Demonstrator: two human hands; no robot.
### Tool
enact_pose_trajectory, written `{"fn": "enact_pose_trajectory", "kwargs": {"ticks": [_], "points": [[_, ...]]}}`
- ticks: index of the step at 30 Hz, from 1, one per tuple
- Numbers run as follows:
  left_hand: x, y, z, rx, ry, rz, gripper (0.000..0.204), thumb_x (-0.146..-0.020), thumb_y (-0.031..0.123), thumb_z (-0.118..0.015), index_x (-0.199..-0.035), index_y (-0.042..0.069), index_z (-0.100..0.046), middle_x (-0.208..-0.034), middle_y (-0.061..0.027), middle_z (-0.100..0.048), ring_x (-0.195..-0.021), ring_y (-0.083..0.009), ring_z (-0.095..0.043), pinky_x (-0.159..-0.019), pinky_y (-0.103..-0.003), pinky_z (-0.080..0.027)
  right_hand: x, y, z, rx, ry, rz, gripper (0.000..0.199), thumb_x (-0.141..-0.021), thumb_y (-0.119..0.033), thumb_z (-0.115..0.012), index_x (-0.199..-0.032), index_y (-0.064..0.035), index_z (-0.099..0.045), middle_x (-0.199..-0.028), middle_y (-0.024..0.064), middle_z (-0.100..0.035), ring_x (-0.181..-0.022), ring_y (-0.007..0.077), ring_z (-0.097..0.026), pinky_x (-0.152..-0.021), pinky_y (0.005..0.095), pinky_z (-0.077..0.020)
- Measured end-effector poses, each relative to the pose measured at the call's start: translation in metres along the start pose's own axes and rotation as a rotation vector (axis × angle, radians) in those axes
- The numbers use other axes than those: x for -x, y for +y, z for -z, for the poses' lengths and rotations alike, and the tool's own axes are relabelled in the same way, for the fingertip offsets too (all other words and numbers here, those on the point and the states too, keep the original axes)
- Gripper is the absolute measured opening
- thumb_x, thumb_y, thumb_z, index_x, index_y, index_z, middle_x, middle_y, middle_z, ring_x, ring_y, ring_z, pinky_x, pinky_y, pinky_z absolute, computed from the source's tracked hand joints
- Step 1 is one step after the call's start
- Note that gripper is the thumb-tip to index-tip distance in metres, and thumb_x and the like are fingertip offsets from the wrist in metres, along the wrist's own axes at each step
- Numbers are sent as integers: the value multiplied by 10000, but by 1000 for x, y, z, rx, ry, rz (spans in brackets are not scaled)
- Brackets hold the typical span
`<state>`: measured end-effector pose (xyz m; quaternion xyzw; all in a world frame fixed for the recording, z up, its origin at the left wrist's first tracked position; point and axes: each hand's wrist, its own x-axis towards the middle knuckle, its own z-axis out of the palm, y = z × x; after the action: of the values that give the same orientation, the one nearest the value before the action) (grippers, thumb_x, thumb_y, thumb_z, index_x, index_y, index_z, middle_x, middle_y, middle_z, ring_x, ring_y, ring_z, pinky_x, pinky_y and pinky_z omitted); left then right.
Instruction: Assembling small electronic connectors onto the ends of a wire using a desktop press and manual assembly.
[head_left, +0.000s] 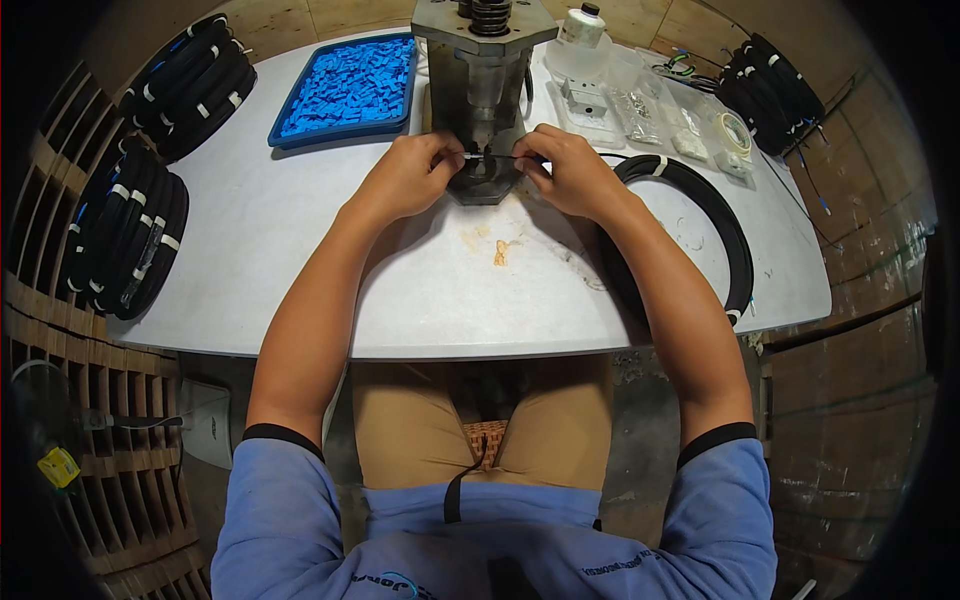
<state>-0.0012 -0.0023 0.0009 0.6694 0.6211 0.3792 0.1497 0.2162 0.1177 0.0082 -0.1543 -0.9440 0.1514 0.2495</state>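
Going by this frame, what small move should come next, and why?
Probably a slight nudge to line up the thin dark cable with the metal press: the right hand pinches it, the left hand pinches a small pale piece opposite, and whether either is seated is too small to tell.

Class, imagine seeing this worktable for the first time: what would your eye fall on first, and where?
Probably the bright blue pieces, heaped in a tray at the back of the white table, left of the tall metal machine. Next, the left hand and right hand, holding a thin dark wire at the machine's base. Black coils crowd the table's left end.
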Motion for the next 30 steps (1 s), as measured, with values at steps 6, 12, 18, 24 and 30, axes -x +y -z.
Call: {"fn": "enact_pose_trajectory", "kwargs": {"ticks": [6, 12, 18, 24, 30], "points": [[0, -4, -2, -37, 18, -29, 180, -905, 94, -567, -993, -42, -649, -872, -172, -696, -790, -244, -671, -751, -335, -518, 0, 2, -1, -40, 7, -6, 119, -840, -56, -650, -953, -36, -623, -914, 124, -627, -814, 291, -656, -731, 367, -527], [0, -2, 2, -10, -11, -34, 205, -906, 127, -592, -1014, -37, -652, -876, -160, -694, -783, -230, -660, -736, -330, -513, 0, 1, 4, -117, 45, -7, 117, -822, -86, -669, -914, -19, -642, -858, 129, -643, -768, 265, -652, -713, 344, -520], [4, 4, 7, 85, -143, 33, 229, -872, 157, -644, -1013, -20, -673, -902, -168, -711, -829, -261, -685, -777, -341, -525, 3, 1, 10, -129, 34, 19, 104, -790, -103, -711, -855, -31, -673, -761, 77, -658, -708, 196, -638, -670, 300, -507], [5, 12, 11, 35, -209, 28, 225, -852, 148, -657, -999, -21, -680, -883, -162, -709, -824, -246, -679, -770, -336, -519, 4, 0, 13, -129, -67, 20, 89, -777, -109, -716, -782, -30, -675, -717, 63, -662, -671, 183, -627, -637, 300, -487], [6, 15, 10, 26, -189, 28, 227, -844, 147, -660, -987, -28, -678, -869, -160, -707, -809, -242, -676, -769, -339, -521, 4, 0, 13, -150, -85, -18, 98, -773, -116, -718, -778, -29, -674, -717, 69, -652, -667, 184, -624, -630, 307, -490]]}}
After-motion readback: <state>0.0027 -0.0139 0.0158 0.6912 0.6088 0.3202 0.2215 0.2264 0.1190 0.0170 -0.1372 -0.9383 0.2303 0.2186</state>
